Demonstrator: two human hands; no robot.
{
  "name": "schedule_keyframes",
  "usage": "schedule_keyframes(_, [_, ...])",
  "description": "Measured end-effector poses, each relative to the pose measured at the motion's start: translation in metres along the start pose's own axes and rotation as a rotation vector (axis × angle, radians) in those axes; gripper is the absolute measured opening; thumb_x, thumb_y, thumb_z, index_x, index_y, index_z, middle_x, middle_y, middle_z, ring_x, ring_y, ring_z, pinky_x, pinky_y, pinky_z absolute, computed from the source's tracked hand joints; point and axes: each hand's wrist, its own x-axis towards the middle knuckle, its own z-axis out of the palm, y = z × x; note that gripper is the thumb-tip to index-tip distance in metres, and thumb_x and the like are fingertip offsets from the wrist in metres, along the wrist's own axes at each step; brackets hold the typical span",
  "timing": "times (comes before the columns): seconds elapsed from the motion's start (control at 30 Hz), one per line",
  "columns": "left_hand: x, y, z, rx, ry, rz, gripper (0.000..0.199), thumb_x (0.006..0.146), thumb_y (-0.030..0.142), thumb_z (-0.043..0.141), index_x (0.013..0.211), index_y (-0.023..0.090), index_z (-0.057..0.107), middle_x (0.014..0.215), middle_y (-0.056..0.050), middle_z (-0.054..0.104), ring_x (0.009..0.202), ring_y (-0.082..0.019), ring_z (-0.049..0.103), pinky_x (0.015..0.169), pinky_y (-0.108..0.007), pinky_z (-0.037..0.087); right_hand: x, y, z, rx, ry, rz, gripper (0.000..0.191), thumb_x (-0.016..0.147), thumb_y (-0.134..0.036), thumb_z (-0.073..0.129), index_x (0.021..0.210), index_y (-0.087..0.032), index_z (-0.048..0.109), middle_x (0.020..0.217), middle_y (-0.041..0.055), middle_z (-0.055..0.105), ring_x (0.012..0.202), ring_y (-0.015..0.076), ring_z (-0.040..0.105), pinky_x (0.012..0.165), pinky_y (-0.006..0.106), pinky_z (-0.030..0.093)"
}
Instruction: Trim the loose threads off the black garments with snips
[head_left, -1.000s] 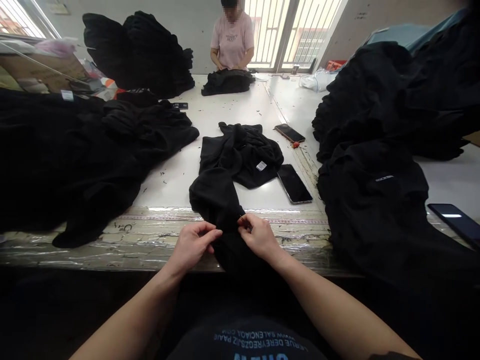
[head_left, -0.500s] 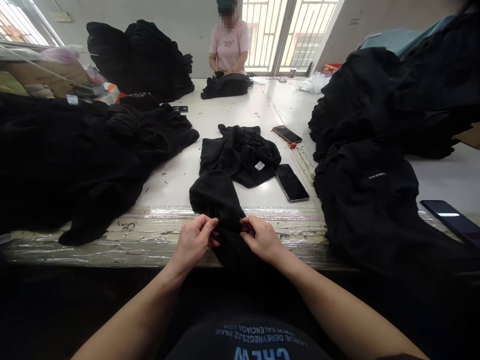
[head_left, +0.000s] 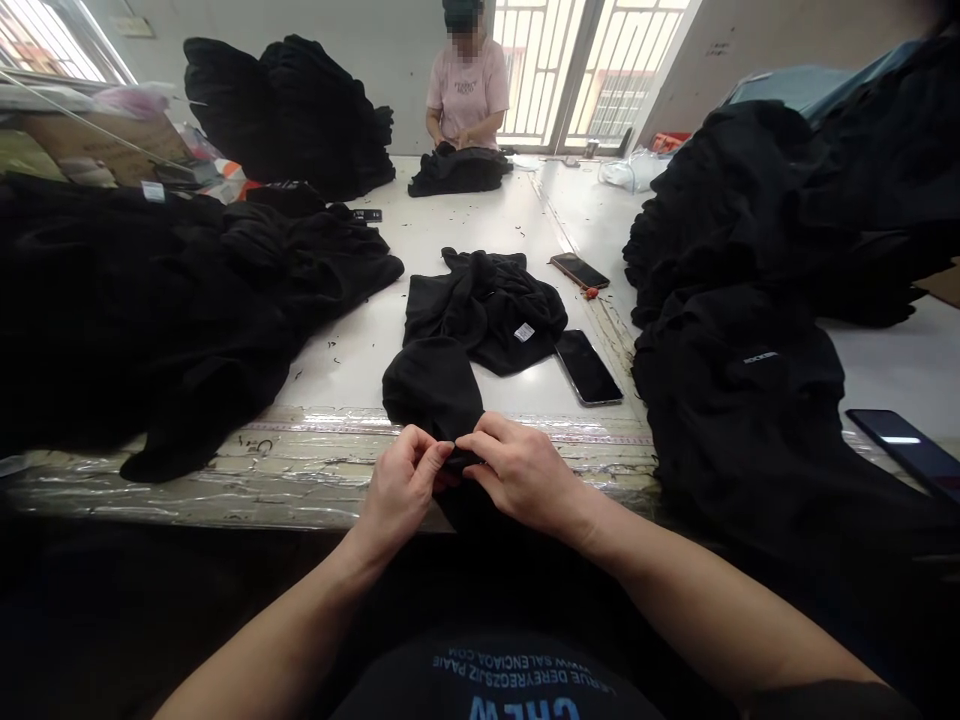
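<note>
A black garment (head_left: 487, 305) with a small white label lies crumpled on the white table, and one part of it stretches over the front edge toward me. My left hand (head_left: 405, 485) pinches the black cloth between thumb and fingers at the table's edge. Right beside it, my right hand (head_left: 517, 470) is closed on the same cloth, its fingertips meeting the left thumb. Whether a small tool or thread is between the right fingertips cannot be made out.
Black garments are heaped at the left (head_left: 210, 290) and right (head_left: 742, 400). Phones lie right of the garment (head_left: 589, 367), farther back (head_left: 579, 270) and at far right (head_left: 907, 450). Across the table (head_left: 450, 220), a person (head_left: 466, 95) handles black cloth.
My right hand has moved left and slightly up, closing the gap to my left hand. My left hand has shifted a little right and still pinches the cloth.
</note>
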Motion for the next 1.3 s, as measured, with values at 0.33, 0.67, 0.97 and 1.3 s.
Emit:
schedule_keyframes(0.33, [0.002, 0.006, 0.0, -0.132, -0.022, -0.07, 0.034, 0.085, 0.052, 0.051, 0.079, 0.018, 0.047, 0.084, -0.005, 0.07, 0.062, -0.018, 0.068, 0.055, -0.029, 0.053, -0.006, 0.012, -0.013, 0.114, 0.087, 0.102, 0.018, 0.08, -0.015, 0.061, 0.097, -0.019, 0.065, 0.09, 0.0041, 0.06, 0.074, 0.0145, 0.059, 0.068, 0.026, 0.048])
schedule_keyframes(0.67, [0.004, 0.007, 0.005, -0.12, -0.025, -0.079, 0.037, 0.084, 0.054, 0.05, 0.08, 0.017, 0.048, 0.085, -0.006, 0.07, 0.059, -0.017, 0.068, 0.053, -0.027, 0.051, -0.016, 0.016, -0.007, -0.102, 0.011, 0.018, 0.018, 0.081, -0.015, 0.059, 0.097, -0.02, 0.065, 0.089, 0.005, 0.06, 0.071, 0.015, 0.056, 0.061, 0.025, 0.042])
schedule_keyframes(0.97, [-0.001, 0.012, 0.006, -0.088, -0.037, -0.072, 0.032, 0.086, 0.05, 0.049, 0.081, 0.018, 0.051, 0.091, -0.008, 0.07, 0.062, -0.018, 0.067, 0.055, -0.029, 0.05, -0.015, 0.018, -0.008, -0.235, 0.097, 0.036, 0.017, 0.086, -0.015, 0.051, 0.089, -0.02, 0.067, 0.081, 0.0037, 0.06, 0.064, 0.0136, 0.054, 0.056, 0.026, 0.037])
schedule_keyframes(1.3, [-0.025, 0.026, -0.097, 0.369, -0.122, 0.006, 0.025, 0.077, 0.045, 0.061, 0.066, 0.023, 0.067, 0.056, -0.001, 0.061, 0.054, -0.018, 0.056, 0.054, -0.028, 0.045, -0.001, 0.031, -0.034, 0.192, 0.384, 0.254, 0.016, 0.077, -0.023, 0.065, 0.092, -0.019, 0.061, 0.079, 0.0023, 0.059, 0.066, 0.0149, 0.056, 0.06, 0.028, 0.047])
